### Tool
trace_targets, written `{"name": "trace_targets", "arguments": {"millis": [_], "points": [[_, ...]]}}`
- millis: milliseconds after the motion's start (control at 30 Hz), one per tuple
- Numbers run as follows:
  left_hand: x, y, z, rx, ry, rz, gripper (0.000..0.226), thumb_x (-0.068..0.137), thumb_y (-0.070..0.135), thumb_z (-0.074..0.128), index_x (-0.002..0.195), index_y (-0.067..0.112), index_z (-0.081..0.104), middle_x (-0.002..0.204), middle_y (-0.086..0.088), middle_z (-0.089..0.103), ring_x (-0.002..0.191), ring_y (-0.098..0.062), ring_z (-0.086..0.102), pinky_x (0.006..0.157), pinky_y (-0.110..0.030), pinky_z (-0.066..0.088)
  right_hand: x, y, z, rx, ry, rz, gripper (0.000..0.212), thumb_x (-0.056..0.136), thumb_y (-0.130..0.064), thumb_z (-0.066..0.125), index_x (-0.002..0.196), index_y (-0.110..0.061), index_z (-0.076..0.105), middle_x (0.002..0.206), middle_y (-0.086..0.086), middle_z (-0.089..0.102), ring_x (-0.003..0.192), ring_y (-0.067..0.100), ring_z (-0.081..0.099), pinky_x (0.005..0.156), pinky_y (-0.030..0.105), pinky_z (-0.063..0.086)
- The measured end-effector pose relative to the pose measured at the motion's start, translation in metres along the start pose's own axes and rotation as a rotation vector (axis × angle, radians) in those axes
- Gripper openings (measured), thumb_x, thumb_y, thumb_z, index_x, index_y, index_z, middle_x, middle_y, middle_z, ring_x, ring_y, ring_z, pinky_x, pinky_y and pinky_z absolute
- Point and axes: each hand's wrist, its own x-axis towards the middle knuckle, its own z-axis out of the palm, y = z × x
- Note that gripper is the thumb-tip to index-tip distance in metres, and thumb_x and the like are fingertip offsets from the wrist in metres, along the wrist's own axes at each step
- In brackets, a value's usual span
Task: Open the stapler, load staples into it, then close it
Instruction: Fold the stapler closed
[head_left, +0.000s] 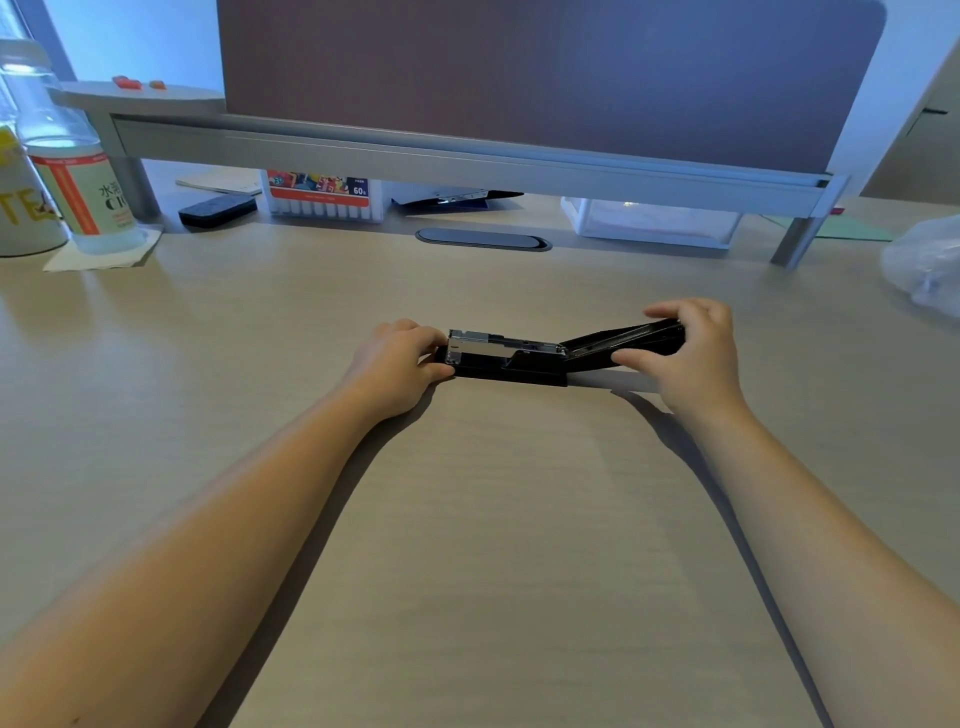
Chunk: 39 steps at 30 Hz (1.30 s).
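Note:
A black stapler (511, 358) lies on the wooden desk (467, 519), swung wide open. Its silver metal magazine faces up on the left half, and the black top cover (621, 340) is folded back to the right, raised slightly off the desk. My left hand (400, 361) grips the front end of the base and magazine with thumb and fingers. My right hand (691, 345) holds the far end of the top cover between thumb and fingers. No loose staples are visible.
A raised monitor shelf (467, 156) spans the back, with a marker box (324, 200), a dark eraser (218, 210), a clear container (654, 223) and a cable slot (483, 240) beneath. Bottles (67, 150) stand at the far left, a plastic bag (924, 265) at the right.

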Motion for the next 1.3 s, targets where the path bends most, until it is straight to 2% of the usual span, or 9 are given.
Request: {"name": "trace_targets", "arguments": {"millis": [100, 233, 367, 533, 733, 1000, 1133, 1233, 1300], "points": [[0.000, 0.001, 0.000, -0.007, -0.008, 0.001, 0.035, 0.085, 0.024, 0.054, 0.118, 0.014, 0.054, 0.121, -0.013, 0.054, 0.115, -0.029, 0.044, 0.100, -0.042, 0.038, -0.001, -0.006, 0.002, 0.253, 0.060, 0.075, 0.055, 0.064, -0.003, 0.073, 0.112, -0.014, 0.048, 0.117, 0.012, 0.047, 0.098, 0.017, 0.046, 0.092, 0.026, 0.041], [0.000, 0.001, -0.001, -0.014, -0.011, -0.001, 0.034, 0.085, 0.024, 0.054, 0.118, 0.014, 0.054, 0.121, -0.012, 0.054, 0.115, -0.028, 0.043, 0.100, -0.043, 0.038, 0.003, -0.017, 0.003, 0.425, 0.061, 0.134, 0.066, 0.067, 0.001, 0.071, 0.121, -0.016, 0.037, 0.118, 0.005, 0.044, 0.109, 0.017, 0.044, 0.101, 0.038, 0.040], [0.000, 0.001, -0.001, -0.010, -0.015, 0.003, 0.035, 0.085, 0.025, 0.053, 0.118, 0.015, 0.054, 0.122, -0.011, 0.054, 0.115, -0.027, 0.044, 0.099, -0.041, 0.037, 0.008, -0.029, 0.013, 0.621, -0.034, 0.191, 0.048, 0.072, 0.004, 0.063, 0.113, -0.013, 0.044, 0.109, 0.006, 0.051, 0.107, 0.024, 0.051, 0.097, 0.051, 0.046], [0.000, 0.001, -0.003, -0.020, -0.027, 0.001, 0.036, 0.085, 0.026, 0.053, 0.119, 0.016, 0.053, 0.123, -0.010, 0.053, 0.116, -0.026, 0.043, 0.099, -0.040, 0.036, 0.010, -0.051, 0.036, 0.408, -0.233, -0.055, 0.045, 0.080, -0.001, 0.057, 0.122, -0.015, 0.045, 0.106, 0.005, 0.051, 0.099, 0.022, 0.051, 0.080, 0.029, 0.049], [0.002, -0.001, -0.002, -0.055, -0.012, -0.008, 0.035, 0.083, 0.026, 0.056, 0.117, 0.018, 0.055, 0.120, -0.009, 0.055, 0.114, -0.025, 0.045, 0.098, -0.040, 0.038, 0.008, -0.056, 0.063, 0.077, -0.421, -0.296, 0.049, 0.080, -0.004, 0.056, 0.126, -0.016, 0.045, 0.119, 0.010, 0.056, 0.108, 0.021, 0.048, 0.093, 0.026, 0.034], [0.005, -0.002, -0.002, -0.155, -0.048, -0.040, 0.036, 0.083, 0.023, 0.057, 0.118, 0.014, 0.055, 0.120, -0.009, 0.057, 0.110, -0.024, 0.050, 0.093, -0.037, 0.041, 0.006, -0.054, 0.066, -0.043, -0.452, -0.274, 0.047, 0.077, -0.012, 0.063, 0.122, -0.015, 0.049, 0.126, 0.009, 0.057, 0.113, 0.024, 0.050, 0.090, 0.028, 0.036], [0.003, -0.001, -0.011, -0.514, -0.138, -0.145, 0.052, 0.080, 0.028, 0.060, 0.127, 0.008, 0.045, 0.130, -0.009, 0.054, 0.119, -0.026, 0.049, 0.106, -0.039, 0.038, 0.003, -0.039, 0.054, -0.028, -0.430, -0.158, 0.049, 0.076, -0.017, 0.066, 0.121, -0.012, 0.047, 0.123, 0.009, 0.055, 0.107, 0.020, 0.048, 0.086, 0.028, 0.035], [0.004, 0.005, -0.020, -0.686, -0.141, -0.209, 0.049, 0.085, 0.041, 0.046, 0.117, 0.005, 0.050, 0.124, -0.007, 0.053, 0.122, -0.024, 0.045, 0.097, -0.032, 0.035, -0.003, -0.028, 0.048, 0.032, -0.442, -0.074, 0.047, 0.075, -0.016, 0.067, 0.117, -0.013, 0.047, 0.109, 0.003, 0.054, 0.102, 0.018, 0.048, 0.084, 0.028, 0.037], [0.008, 0.010, -0.021, -0.737, -0.166, -0.259, 0.063, 0.084, 0.051, 0.039, 0.122, 0.003, 0.049, 0.129, -0.008, 0.053, 0.122, -0.025, 0.046, 0.102, -0.034, 0.034, -0.007, -0.025, 0.048, 0.038, -0.443, -0.070, 0.047, 0.074, -0.015, 0.068, 0.116, -0.014, 0.046, 0.106, -0.001, 0.051, 0.100, 0.017, 0.048, 0.083, 0.029, 0.039]]}}
